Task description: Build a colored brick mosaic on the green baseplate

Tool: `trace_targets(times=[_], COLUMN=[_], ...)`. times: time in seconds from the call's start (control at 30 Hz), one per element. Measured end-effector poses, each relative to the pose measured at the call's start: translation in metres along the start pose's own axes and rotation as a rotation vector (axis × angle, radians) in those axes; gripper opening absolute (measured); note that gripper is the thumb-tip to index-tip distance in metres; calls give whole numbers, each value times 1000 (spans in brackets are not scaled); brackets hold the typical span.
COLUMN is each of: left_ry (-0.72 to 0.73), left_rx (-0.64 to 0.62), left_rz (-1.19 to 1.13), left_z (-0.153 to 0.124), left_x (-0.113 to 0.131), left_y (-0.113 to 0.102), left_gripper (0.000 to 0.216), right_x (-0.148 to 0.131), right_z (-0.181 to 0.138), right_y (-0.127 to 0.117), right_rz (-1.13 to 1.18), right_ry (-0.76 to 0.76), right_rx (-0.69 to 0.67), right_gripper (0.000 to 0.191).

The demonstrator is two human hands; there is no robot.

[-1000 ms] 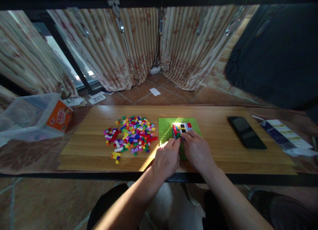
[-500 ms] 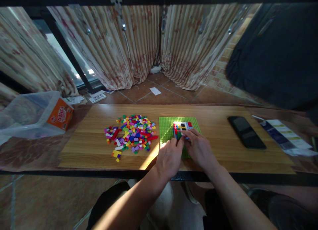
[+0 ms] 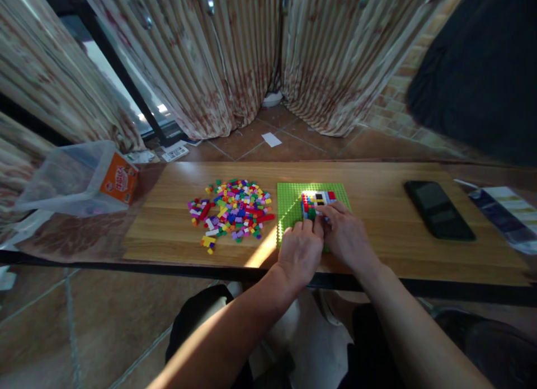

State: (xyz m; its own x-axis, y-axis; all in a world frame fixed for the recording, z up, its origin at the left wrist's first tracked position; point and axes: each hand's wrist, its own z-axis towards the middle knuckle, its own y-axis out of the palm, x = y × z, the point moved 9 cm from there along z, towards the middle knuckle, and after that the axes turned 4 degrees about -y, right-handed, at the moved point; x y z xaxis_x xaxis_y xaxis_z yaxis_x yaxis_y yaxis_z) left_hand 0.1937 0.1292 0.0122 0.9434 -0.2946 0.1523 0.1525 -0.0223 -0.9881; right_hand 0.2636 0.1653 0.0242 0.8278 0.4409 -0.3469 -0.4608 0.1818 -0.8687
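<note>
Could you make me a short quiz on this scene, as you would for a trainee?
1. True or false: the loose heap of small multicoloured plastic bricks lies on the flat green studded baseplate.

2. Which lies right of the baseplate on the brown wooden tabletop?
A) translucent plastic bin
B) black rectangular phone
C) white paper slip

3. Where are the person's left hand and right hand?

Key:
1. False; it lies on the tabletop, left of the baseplate.
2. B.
3. Both at the near side of the small multicoloured brick build on the baseplate.
</note>
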Motion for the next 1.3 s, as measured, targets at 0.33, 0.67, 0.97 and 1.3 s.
trace_targets(times=[0.33, 0.67, 0.97, 1.3], left_ry=[-39, -319, -580, -567], left_rx=[56, 379, 768, 777], left_rz=[-129, -529, -838, -932], left_z=[-6, -9, -40, -49], left_x=[-14, -114, -220, -222], left_y=[-5, -56, -85, -87], left_gripper=[44, 42, 39, 39], right_x=[-1, -49, -126, -163], right_z=[0, 1, -6, 11], right_y=[-5, 0, 55, 81], right_rz=[12, 226, 310, 260], right_ry=[-24, -150, -323, -304], right_rx=[43, 105, -88, -89], right_gripper=[36, 20, 18, 19])
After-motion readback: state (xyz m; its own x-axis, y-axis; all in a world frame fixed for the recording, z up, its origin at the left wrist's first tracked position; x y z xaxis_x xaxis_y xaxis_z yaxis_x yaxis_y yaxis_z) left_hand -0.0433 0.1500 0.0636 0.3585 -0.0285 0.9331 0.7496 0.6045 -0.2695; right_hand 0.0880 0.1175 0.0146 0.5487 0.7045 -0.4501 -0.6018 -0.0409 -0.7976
